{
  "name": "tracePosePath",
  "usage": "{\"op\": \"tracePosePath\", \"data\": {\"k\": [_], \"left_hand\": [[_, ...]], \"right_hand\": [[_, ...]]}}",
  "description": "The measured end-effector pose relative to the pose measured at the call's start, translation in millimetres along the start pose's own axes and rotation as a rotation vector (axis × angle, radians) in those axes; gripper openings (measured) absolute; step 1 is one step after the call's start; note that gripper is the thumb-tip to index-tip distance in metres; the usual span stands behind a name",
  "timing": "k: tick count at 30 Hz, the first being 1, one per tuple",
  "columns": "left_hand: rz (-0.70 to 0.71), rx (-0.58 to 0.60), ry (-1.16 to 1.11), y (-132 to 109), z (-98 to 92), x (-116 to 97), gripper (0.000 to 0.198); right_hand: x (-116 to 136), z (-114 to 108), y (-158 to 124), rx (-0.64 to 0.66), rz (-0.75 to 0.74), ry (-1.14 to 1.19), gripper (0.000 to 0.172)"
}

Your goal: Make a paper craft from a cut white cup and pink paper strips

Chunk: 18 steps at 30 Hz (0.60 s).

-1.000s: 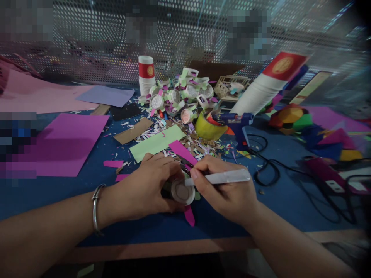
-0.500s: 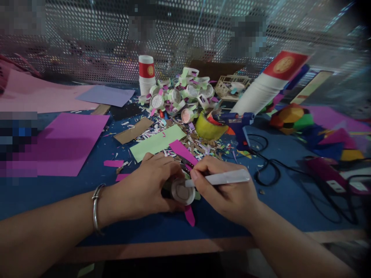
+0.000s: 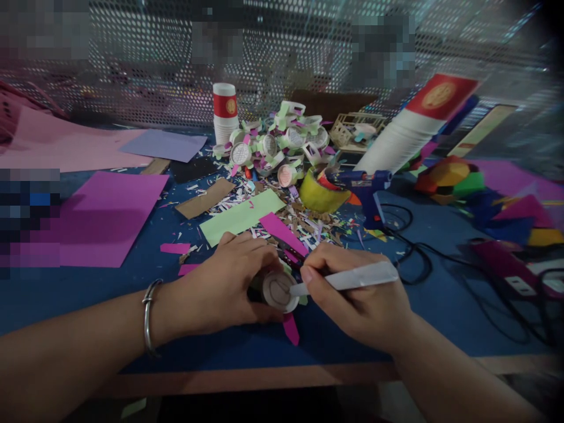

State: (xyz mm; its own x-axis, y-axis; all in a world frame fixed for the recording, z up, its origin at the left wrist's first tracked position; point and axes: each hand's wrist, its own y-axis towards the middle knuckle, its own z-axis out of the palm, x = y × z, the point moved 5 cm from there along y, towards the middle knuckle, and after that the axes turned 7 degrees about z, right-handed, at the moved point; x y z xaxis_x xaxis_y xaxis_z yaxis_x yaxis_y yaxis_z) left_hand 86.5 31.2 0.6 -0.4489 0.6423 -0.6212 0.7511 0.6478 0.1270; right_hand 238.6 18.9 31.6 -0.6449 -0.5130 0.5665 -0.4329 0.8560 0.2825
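My left hand [image 3: 240,279] is closed around a cut-down paper cup [image 3: 277,292], its round base turned up toward me. A thin curved line shows on that pale base. Pink and green paper strips stick out from under the cup, including a pink strip [image 3: 291,330] pointing toward me. In a writing grip, my right hand [image 3: 352,296] holds a white pen [image 3: 352,278], the tip touching the base near its right side. Just beyond my fingers are dark-handled scissors [image 3: 288,249], partly hidden by my right hand, beside a magenta paper strip [image 3: 282,229].
A pile of similar cup pieces [image 3: 282,141] sits at the back amid paper scraps. Stacked paper cups [image 3: 225,120] stand left of it; another stack [image 3: 403,138] leans right. A blue glue gun [image 3: 370,197] trails a cable. Purple paper [image 3: 106,217] lies left, a power strip [image 3: 513,270] right.
The pen has moved right across the cup base, and more of a curved line now shows there. My left hand keeps the same hold on the cup. The view has shifted slightly.
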Motion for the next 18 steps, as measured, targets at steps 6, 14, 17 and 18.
{"op": "tracePosePath", "data": {"k": [6,14,17,18], "left_hand": [[-0.016,0.013,-0.010,0.3,-0.2,0.8,0.039],[-0.035,0.031,0.004,1.1,-0.2,1.7,0.043],[-0.034,0.037,0.013,1.7,-0.3,1.7,0.041],[-0.035,0.037,0.015,1.7,-0.4,1.7,0.041]], "right_hand": [[-1.1,-0.7,-1.9,0.010,0.012,0.044,0.022],[1.9,-4.8,0.5,-0.081,0.010,0.096,0.020],[4.8,-3.3,1.5,-0.086,-0.014,0.091,0.021],[5.6,-2.3,1.9,-0.083,-0.026,0.088,0.021]]}}
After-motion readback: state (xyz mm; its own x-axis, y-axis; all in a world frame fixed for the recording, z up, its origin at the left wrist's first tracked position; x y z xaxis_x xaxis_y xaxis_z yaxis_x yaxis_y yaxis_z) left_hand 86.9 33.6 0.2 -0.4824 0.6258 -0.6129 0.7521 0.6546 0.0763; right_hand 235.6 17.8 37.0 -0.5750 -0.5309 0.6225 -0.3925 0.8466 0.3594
